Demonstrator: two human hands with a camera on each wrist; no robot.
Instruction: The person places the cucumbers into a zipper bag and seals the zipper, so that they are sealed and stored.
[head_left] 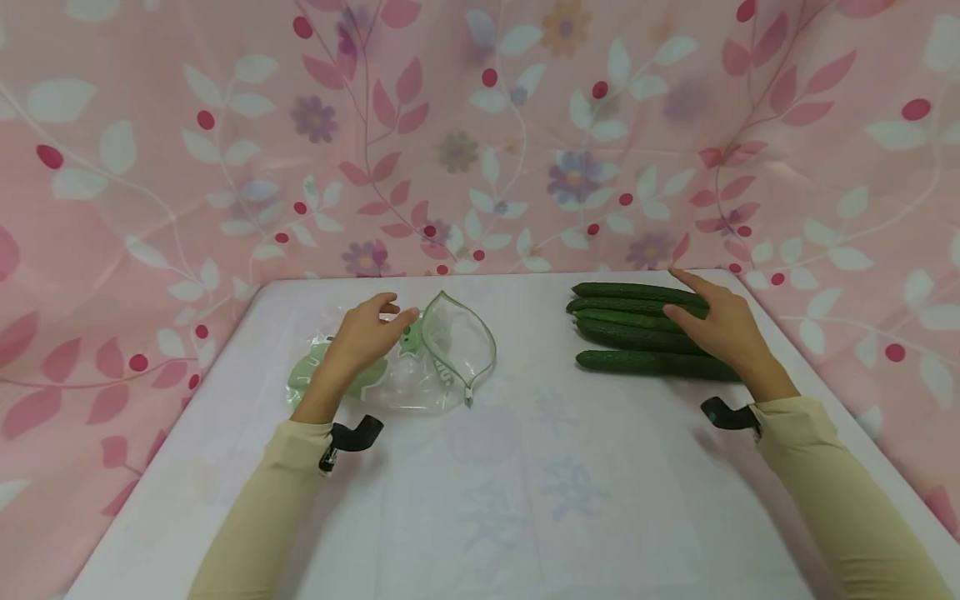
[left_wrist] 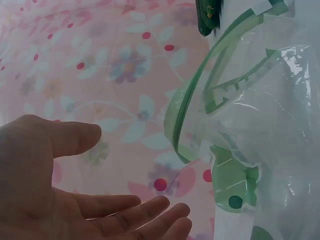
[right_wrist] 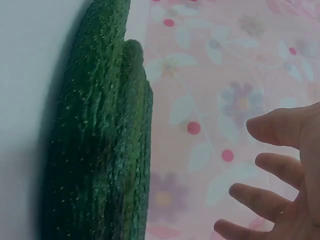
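Note:
A clear plastic zip bag [head_left: 420, 385] with green print lies on the left of the table, its green-edged mouth standing open toward the right. My left hand [head_left: 367, 335] hovers above the bag with thumb and fingers apart, holding nothing; the left wrist view shows the hand [left_wrist: 115, 200] beside the bag's green rim [left_wrist: 189, 117]. On the right, several dark green cucumbers [head_left: 637, 332] lie side by side, tips pointing left. Over their right ends is my right hand [head_left: 720, 321], fingers spread and holding nothing. In the right wrist view, bumpy cucumbers [right_wrist: 95, 135] lie left of the hand [right_wrist: 280, 185].
A white table [head_left: 480, 500] with faint bluish patterns carries everything. Pink floral cloth [head_left: 480, 150] hangs behind it and at both sides. Each wrist wears a black camera mount, one on the left [head_left: 358, 433] and one on the right [head_left: 727, 414].

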